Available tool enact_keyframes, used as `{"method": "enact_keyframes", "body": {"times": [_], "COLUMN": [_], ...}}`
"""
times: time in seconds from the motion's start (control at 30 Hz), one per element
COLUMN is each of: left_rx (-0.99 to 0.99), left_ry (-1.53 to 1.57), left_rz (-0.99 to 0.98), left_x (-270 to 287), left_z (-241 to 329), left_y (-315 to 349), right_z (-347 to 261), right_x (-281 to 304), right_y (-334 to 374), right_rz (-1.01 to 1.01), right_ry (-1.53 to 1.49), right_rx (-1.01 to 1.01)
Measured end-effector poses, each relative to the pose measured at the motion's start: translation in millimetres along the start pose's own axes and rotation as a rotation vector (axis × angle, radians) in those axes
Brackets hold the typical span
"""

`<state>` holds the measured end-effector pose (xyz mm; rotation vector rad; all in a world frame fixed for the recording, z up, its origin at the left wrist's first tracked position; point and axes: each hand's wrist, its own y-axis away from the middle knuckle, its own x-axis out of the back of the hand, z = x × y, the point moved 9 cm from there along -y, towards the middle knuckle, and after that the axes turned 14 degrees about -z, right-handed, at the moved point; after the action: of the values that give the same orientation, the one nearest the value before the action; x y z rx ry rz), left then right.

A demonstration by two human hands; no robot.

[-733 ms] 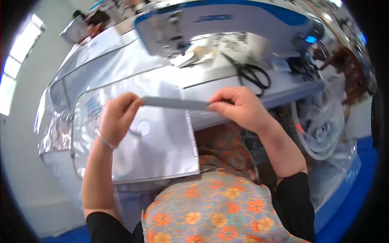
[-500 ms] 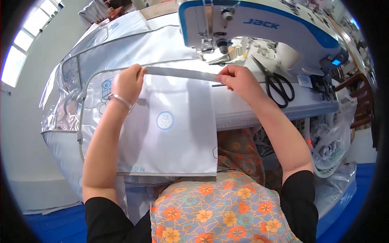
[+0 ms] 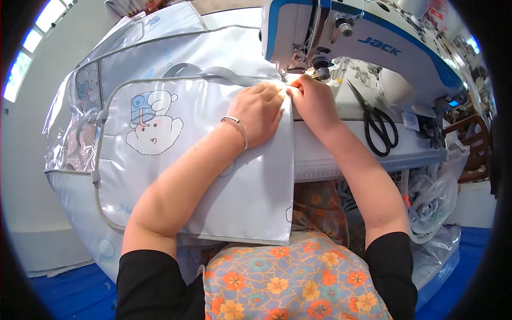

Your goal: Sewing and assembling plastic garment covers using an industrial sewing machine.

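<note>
A white printed fabric panel (image 3: 261,192) with a grey bound edge lies over the table's front and down toward my lap. My left hand (image 3: 255,114) rests palm down on it, fingers stretched toward the sewing machine's presser foot (image 3: 284,76). Close by, my right hand (image 3: 316,104) pinches at the panel's upper right corner, where a grey strip (image 3: 226,73) also runs in. Glare hides exactly what lies between those fingertips. The strip's other end curls loosely along the panel's top edge, left of my hand.
The white and blue sewing machine (image 3: 368,45) arches over the table. Black-handled scissors (image 3: 380,128) lie to the right of my right hand. More white fabric with clear plastic windows (image 3: 82,133) spreads left. A plastic bag (image 3: 434,197) hangs at the right.
Both hands stretched the grey strip along the panel's top before. Now my left hand has moved right and lies flat on the panel; my right hand has shifted up-left toward the presser foot.
</note>
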<state>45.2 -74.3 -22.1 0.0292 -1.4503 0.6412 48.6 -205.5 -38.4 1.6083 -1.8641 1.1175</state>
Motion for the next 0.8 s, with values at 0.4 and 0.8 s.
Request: {"method": "enact_keyframes", "body": {"times": [0.4, 0.8], "left_rx": [0.060, 0.106], "left_ry": [0.008, 0.003], "left_rz": [-0.051, -0.122], "left_x": [-4.5, -9.7], "left_z": [-6.1, -14.6], "left_y": [-6.9, -20.2], "right_z": [-17.9, -39.3], "right_x": [-12.4, 16.7], "right_y": [15.5, 74.0], "right_rz": [-0.199, -0.097], "right_ry": [0.369, 0.134], "right_rx": [0.042, 0.140]}}
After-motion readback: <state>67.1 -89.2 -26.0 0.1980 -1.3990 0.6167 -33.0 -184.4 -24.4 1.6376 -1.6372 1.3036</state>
